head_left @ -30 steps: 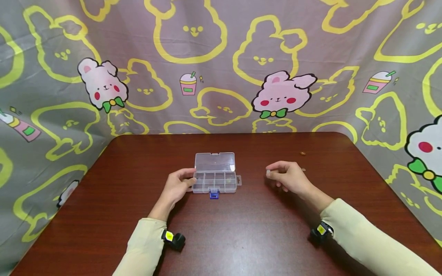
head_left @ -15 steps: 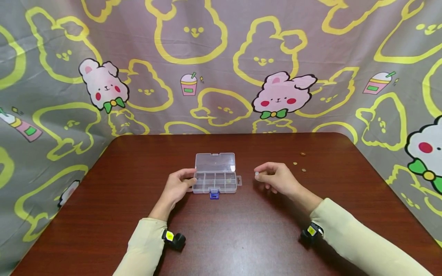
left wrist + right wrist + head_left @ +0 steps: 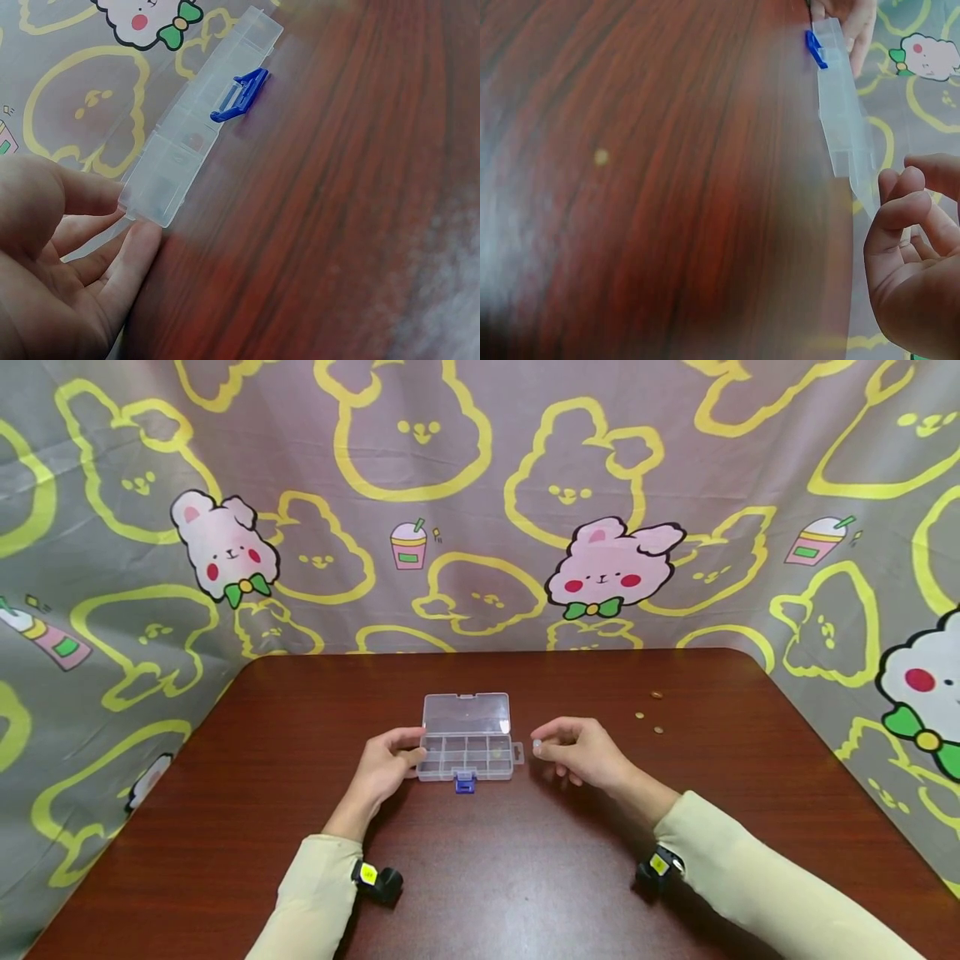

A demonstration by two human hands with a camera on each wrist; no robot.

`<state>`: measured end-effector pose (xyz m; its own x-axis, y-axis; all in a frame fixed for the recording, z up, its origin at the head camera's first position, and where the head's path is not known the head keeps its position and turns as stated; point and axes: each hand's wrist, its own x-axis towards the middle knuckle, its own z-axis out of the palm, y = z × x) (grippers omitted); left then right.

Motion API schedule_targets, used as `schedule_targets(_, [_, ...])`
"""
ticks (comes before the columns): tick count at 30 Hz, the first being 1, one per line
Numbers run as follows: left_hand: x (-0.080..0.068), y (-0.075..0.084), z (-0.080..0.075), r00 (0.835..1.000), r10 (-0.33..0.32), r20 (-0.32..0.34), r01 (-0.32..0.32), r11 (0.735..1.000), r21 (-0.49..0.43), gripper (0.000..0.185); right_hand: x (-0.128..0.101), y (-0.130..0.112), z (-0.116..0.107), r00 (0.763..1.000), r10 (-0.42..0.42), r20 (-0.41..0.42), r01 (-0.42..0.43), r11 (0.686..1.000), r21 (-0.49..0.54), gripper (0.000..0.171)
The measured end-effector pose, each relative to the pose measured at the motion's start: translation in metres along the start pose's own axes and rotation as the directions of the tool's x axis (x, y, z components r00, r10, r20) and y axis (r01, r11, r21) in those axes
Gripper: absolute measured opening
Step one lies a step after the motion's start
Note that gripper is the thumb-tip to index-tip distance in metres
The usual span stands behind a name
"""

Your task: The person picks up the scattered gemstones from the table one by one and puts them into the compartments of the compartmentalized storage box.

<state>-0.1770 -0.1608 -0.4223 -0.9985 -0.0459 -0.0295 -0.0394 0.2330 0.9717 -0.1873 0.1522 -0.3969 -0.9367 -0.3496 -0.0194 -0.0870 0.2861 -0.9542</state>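
A clear plastic compartment box (image 3: pixel 487 774) lies on the table with its lid (image 3: pixel 467 714) raised at the back and its blue latch (image 3: pixel 465 785) hanging at the front. My left hand (image 3: pixel 384 766) holds the box's left end between thumb and fingers. Just off the right end, my right hand (image 3: pixel 588 755) pinches a small whitish piece (image 3: pixel 537 745) between thumb and index finger; its kind is too small to tell. Through the box's wall in the left wrist view shows a small reddish spot (image 3: pixel 196 141). In the right wrist view the fingers hide the pinched piece.
On the brown table (image 3: pixel 480 877), right of the box, lie a small brown oval piece (image 3: pixel 657 695) and two small pale pieces, one farther back (image 3: pixel 640 716) and one nearer (image 3: pixel 658 730). A printed curtain (image 3: pixel 480 527) hangs behind the table.
My right hand has moved left toward the box with the whitish piece, uncovering the small pale pieces behind it. My left hand and the box have stayed in place.
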Motion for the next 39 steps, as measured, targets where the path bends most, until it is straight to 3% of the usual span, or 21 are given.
schedule_targets(39, [0.000, 0.001, 0.000, 1.000, 0.005, 0.002, -0.005, 1.000, 0.002, 0.034, 0.021, -0.023, 0.064, 0.992, -0.098, 0.078, 0.099, 0.995, -0.014, 0.022])
